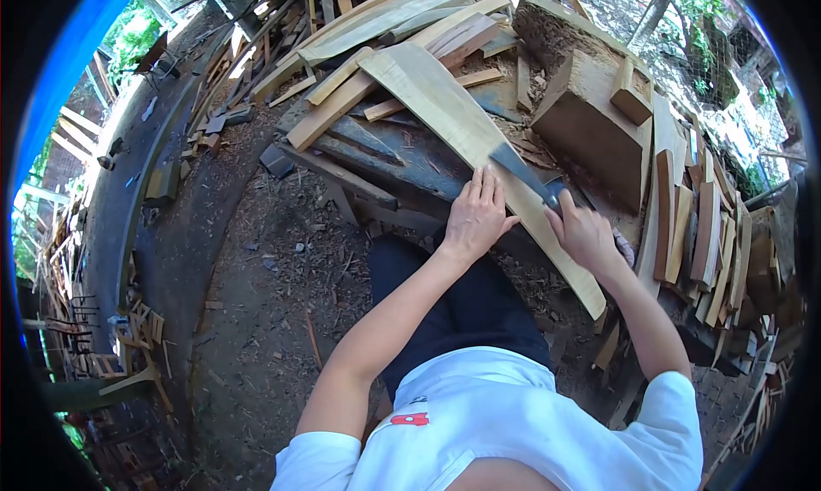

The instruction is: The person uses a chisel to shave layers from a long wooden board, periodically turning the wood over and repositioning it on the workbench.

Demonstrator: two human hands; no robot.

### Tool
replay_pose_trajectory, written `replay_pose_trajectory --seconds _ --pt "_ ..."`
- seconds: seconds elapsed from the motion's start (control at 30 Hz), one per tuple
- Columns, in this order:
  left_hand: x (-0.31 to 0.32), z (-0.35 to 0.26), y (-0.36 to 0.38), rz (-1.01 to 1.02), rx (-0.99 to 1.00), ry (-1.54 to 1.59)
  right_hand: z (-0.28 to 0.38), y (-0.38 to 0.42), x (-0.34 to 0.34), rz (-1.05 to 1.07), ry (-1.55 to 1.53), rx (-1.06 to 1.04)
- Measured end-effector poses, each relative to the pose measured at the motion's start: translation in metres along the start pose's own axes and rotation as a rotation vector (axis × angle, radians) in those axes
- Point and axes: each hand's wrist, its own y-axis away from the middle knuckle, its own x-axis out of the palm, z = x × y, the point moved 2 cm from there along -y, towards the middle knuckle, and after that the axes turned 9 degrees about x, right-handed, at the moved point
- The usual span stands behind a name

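A long pale wooden board [445, 102], wide at its far end and slightly curved, lies slantwise over a dark, worn bench [398, 168]. My left hand [479, 217] rests on the board's near edge, fingers stretched out and close together. A handsaw [520, 168] with a dark grey blade lies across the board just right of those fingers. Around its dark handle my right hand [586, 233] is closed. Whether the blade's teeth have entered the wood cannot be made out. The board's narrow end sticks out past the bench, near my right forearm.
Offcuts and planks [428, 29] are piled behind the board. A big squared wood block [590, 123] stands at the right, with a smaller block [631, 93] on it. Upright wood pieces [705, 226] line the right side. Chips and scraps cover the dirt floor [274, 320].
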Motion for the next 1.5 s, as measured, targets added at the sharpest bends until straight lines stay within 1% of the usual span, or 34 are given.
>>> replay_pose_trajectory --seconds 0.03,0.1,0.2,0.3,0.37,0.47,0.6,0.7,0.83,0.87,0.93,1.07,1.13,1.17,1.2,1.27,1.3,1.33,1.37,1.5 --pt "0.002 -0.006 0.0 -0.006 0.0 0.013 -0.012 0.025 0.0 0.029 -0.013 0.008" --pt "0.004 -0.023 0.005 -0.004 0.14 0.11 -0.021 0.049 -0.003 0.051 -0.001 0.044" --pt "0.007 -0.04 0.006 0.004 0.102 0.068 -0.023 0.047 -0.005 0.076 -0.009 0.058" --pt "0.012 -0.039 0.005 0.013 0.062 0.056 0.003 0.002 -0.004 0.02 -0.012 0.041" --pt "0.01 -0.036 0.006 0.002 0.093 0.048 0.026 -0.044 -0.003 0.005 -0.056 0.04" --pt "0.005 -0.038 0.004 0.028 0.063 0.032 0.059 -0.11 0.002 -0.022 -0.144 0.005" --pt "0.005 -0.04 0.005 0.023 0.047 0.013 0.072 -0.131 0.0 -0.025 -0.169 0.005" --pt "0.006 -0.041 0.004 0.024 0.015 0.056 0.049 -0.089 0.002 -0.022 -0.125 0.017" --pt "0.008 -0.043 0.006 0.038 0.038 0.019 0.006 -0.009 0.006 0.054 -0.062 0.045" --pt "0.008 -0.043 0.006 0.056 0.058 -0.015 0.001 0.001 0.002 0.056 -0.049 0.037" --pt "0.01 -0.043 0.007 0.081 0.085 -0.057 -0.002 0.009 -0.004 0.126 -0.016 0.048" --pt "0.009 -0.041 0.004 0.072 0.093 -0.089 0.023 -0.04 -0.01 0.081 -0.011 0.02" --pt "0.005 -0.042 0.004 0.11 0.08 -0.059 0.052 -0.087 -0.016 0.038 -0.029 -0.022" --pt "0.005 -0.041 0.004 0.105 0.075 -0.069 0.067 -0.114 -0.022 0.094 -0.039 -0.009" --pt "0.005 -0.04 0.005 0.12 0.081 -0.084 0.08 -0.143 -0.017 0.091 -0.065 -0.002" --pt "0.01 -0.041 0.006 0.133 0.083 -0.113 0.104 -0.194 -0.005 -0.017 -0.111 -0.063" --pt "0.013 -0.042 0.006 0.129 0.076 -0.125 0.116 -0.21 -0.009 -0.024 -0.114 -0.074" --pt "0.013 -0.042 0.007 0.118 0.081 -0.13 0.128 -0.223 -0.011 0.045 -0.171 -0.029" --pt "0.014 -0.043 0.008 0.107 0.086 -0.132 0.135 -0.229 -0.012 0.116 -0.225 0.018" --pt "0.003 -0.039 0.005 0.085 0.058 -0.038 0.114 -0.199 -0.013 0.113 -0.135 0.014"
